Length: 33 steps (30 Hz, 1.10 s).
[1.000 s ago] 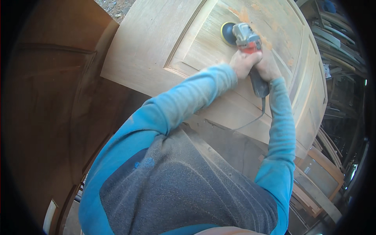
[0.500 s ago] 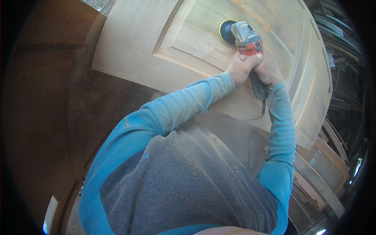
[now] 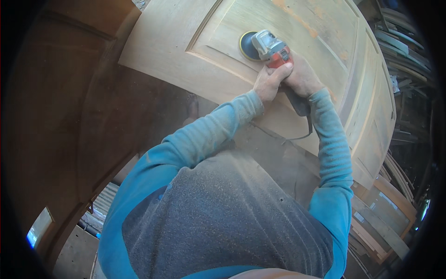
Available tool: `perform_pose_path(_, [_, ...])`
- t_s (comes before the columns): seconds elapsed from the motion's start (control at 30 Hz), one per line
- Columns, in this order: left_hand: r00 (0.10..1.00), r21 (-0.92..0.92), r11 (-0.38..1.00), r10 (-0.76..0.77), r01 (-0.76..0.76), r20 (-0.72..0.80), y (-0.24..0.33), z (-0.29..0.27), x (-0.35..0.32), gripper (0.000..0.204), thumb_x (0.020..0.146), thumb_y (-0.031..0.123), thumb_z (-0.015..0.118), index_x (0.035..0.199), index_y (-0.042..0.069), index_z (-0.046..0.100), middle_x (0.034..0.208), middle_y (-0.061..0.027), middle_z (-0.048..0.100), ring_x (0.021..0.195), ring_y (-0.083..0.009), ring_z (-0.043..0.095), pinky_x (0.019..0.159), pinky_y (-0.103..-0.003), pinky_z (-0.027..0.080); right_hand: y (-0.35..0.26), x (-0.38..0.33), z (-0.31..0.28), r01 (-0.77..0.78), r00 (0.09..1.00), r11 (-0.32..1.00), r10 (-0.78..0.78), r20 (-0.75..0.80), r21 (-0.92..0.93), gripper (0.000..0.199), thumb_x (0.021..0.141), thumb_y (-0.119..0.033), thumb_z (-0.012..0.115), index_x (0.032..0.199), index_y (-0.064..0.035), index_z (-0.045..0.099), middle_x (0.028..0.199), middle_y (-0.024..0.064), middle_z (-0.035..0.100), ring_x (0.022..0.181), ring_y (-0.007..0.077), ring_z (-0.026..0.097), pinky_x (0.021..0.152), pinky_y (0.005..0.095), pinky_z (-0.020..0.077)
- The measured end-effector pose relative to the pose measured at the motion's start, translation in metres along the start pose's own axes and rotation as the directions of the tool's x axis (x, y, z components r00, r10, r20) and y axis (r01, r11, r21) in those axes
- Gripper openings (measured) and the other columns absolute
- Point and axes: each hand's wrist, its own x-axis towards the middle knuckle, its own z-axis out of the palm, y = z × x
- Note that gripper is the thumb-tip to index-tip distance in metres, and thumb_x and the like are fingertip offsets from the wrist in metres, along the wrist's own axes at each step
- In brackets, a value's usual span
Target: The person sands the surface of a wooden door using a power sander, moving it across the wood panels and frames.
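Note:
Both my hands are closed round an angle grinder (image 3: 271, 46) with a grey metal head and a red and dark body. Its round, yellow-rimmed sanding disc (image 3: 247, 45) is at the face of a pale panelled wooden door (image 3: 162, 44), over a raised panel near its moulding. My left hand (image 3: 268, 83) grips the near side of the body, thumb lying over it. From the other side my right hand (image 3: 303, 78) wraps the body, hiding part of it. The grinder's dark rear end and cord (image 3: 304, 136) come out below my right hand.
A dark brown panelled door (image 3: 55, 121) fills the left side. Timber lengths (image 3: 402, 44) are piled at the far right, beyond the pale door. Framed wooden panels and boards (image 3: 388, 214) lean at the lower right. A corrugated sheet (image 3: 107, 201) shows at lower left.
The grinder and both hands have moved left and slightly nearer across the door panel. My view has shifted a little, so more of the lower left shows. Both hands keep their grip.

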Motion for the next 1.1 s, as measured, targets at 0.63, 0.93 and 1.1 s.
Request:
perform_pose_path(0.63, [0.995,0.009,0.995,-0.1,0.1,0.007,0.019,-0.016,-0.007,0.063,0.1,0.043,0.063,0.148,0.005,0.049,0.136,-0.0103,0.06,0.124,-0.0214,0.06,0.108,-0.037,0.047,-0.022,0.003,0.014,-0.061,0.998,0.998,0.061,0.0,0.003,0.043,0.087,-0.025,0.071,0.123,-0.0025,0.066,0.107,0.0136,0.073,0.097,0.0241,0.069,0.089,0.0359,0.0544])
perform_pose_path(0.93, [0.998,-0.02,1.0,-0.021,0.022,0.058,-0.002,0.005,0.014,0.046,0.097,0.034,0.068,0.13,0.004,0.063,0.118,-0.0051,0.068,0.108,-0.0166,0.062,0.099,-0.035,0.049,0.007,-0.004,-0.006,-0.113,0.993,0.991,0.114,-0.018,0.065,0.045,0.085,-0.018,0.073,0.126,-0.0016,0.063,0.112,0.0109,0.072,0.106,0.0185,0.066,0.095,0.0342,0.0515])
perform_pose_path(1.1, [0.995,-0.056,0.994,0.097,-0.096,0.007,-0.028,0.003,-0.025,0.051,0.096,0.032,0.07,0.134,0.001,0.058,0.117,-0.0073,0.068,0.11,-0.0159,0.062,0.098,-0.034,0.05,0.003,-0.037,0.023,0.035,0.994,0.999,-0.032,-0.107,0.021,0.047,0.084,-0.022,0.073,0.126,-0.0011,0.061,0.114,0.0151,0.071,0.111,0.0279,0.067,0.098,0.0386,0.0497])
